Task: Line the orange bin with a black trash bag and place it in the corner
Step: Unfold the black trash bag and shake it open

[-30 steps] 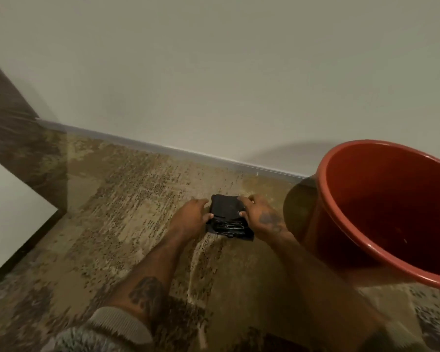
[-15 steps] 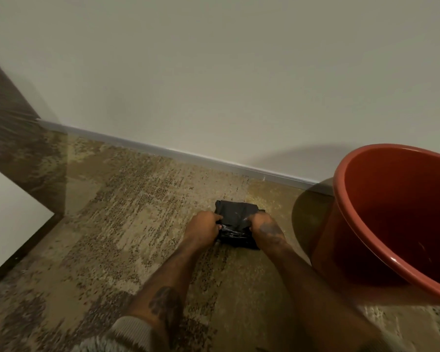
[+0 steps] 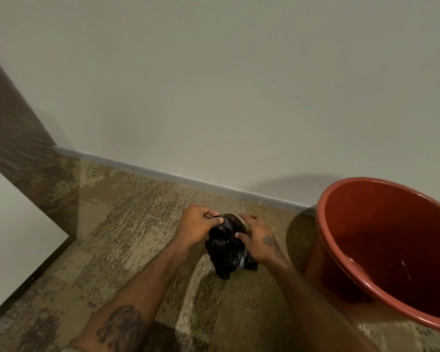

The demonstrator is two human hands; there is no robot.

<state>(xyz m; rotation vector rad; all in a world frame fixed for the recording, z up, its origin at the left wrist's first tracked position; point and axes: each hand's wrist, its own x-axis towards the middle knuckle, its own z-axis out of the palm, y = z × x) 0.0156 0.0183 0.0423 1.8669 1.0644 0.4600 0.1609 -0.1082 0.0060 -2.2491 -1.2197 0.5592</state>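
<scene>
From the head view, both forearms are reaching forward and down over the patterned carpet [image 3: 127, 224], and the action is all in the middle of the frame. The left hand [image 3: 198, 226] is curling its fingers [image 3: 212, 216] tightly and pinching the top edge of the black trash bag [image 3: 226, 252], thumb and fingertips closed on the plastic. The right hand [image 3: 258, 240] is lying over the right side of that same crumpled bundle, fingers half bent and a little spread, with the thumb pressing into the plastic, so it is gripping the bag as well. The bag is hanging as a glossy, wrinkled, still mostly bunched lump between the two hands, its lower end drooping toward the carpet; whether it is touching the floor cannot be told. Over on the right, the orange bin [image 3: 341, 252] is standing upright on the carpet with its open mouth facing up, its inside bare and no liner over its rim, and it is sitting near the right forearm but apart from the bag. Behind it all, the pale wall [image 3: 226, 85] is meeting the floor along a grey baseboard [image 3: 163, 175], and the bin is casting a shadow onto that wall. At the left edge, a white panel [image 3: 13, 237] with a dark lower edge is jutting into the picture.
</scene>
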